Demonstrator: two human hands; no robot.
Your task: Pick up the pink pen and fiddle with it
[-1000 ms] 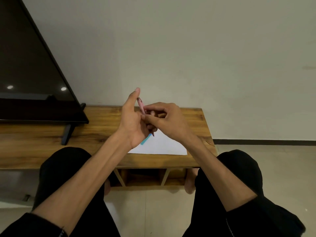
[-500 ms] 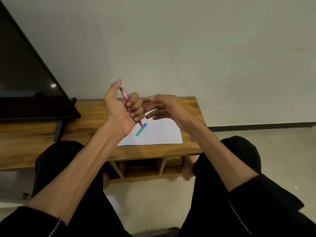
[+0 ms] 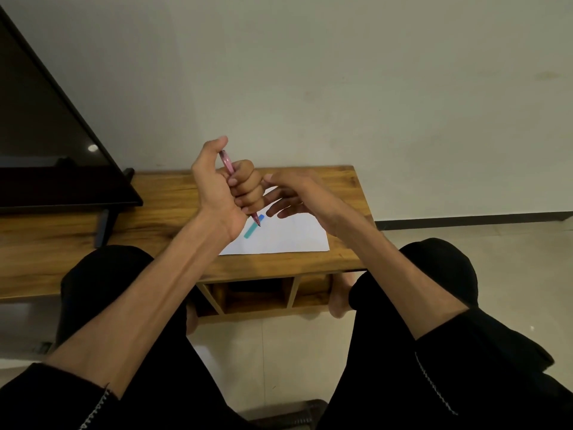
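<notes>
**Pen in my left fist**

My left hand (image 3: 223, 187) grips the slim pink pen (image 3: 228, 167) tip-down above the white paper sheet (image 3: 288, 237); my right hand (image 3: 297, 193) hovers beside, fingers loose, holding nothing. Next, I judge, regripping for writing. A small teal-and-blue eraser (image 3: 252, 228) lies under the tip; a black television (image 3: 46, 144) stands far left on the wooden bench (image 3: 161, 218).

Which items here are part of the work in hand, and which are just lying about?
In hand:
- pink pen, gripped in the left hand
- right hand, fingers spread beside it, holding nothing
- white paper on the wooden bench
- blue-green strip on the paper

Lying about:
- dark TV screen
</notes>
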